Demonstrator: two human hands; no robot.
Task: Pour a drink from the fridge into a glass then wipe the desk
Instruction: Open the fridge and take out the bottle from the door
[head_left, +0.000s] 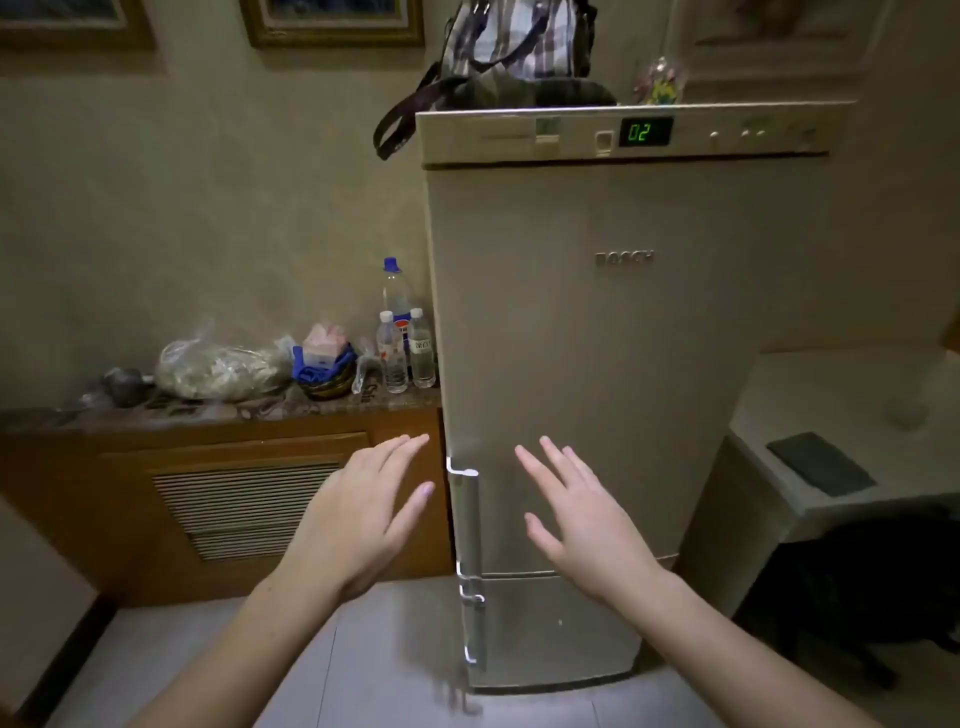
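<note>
A tall cream fridge (613, 364) stands in front of me with both doors closed and a green "02" on its display. A white vertical handle (465, 514) runs down the left edge of its upper door. My left hand (363, 514) hovers just left of that handle, fingers spread, holding nothing. My right hand (582, 519) is raised in front of the lower part of the upper door, also spread and empty. At the right is a white desk (831, 395) with a dark cloth (821, 462) lying flat on it. A faint glass (909, 400) seems to stand near the desk's back.
A wooden cabinet (223, 499) with a marble top stands left of the fridge, carrying three plastic bottles (405, 338), plastic bags and small clutter. A plaid bag (509, 52) sits on top of the fridge. A black chair (872, 587) stands under the desk. The floor is pale tile.
</note>
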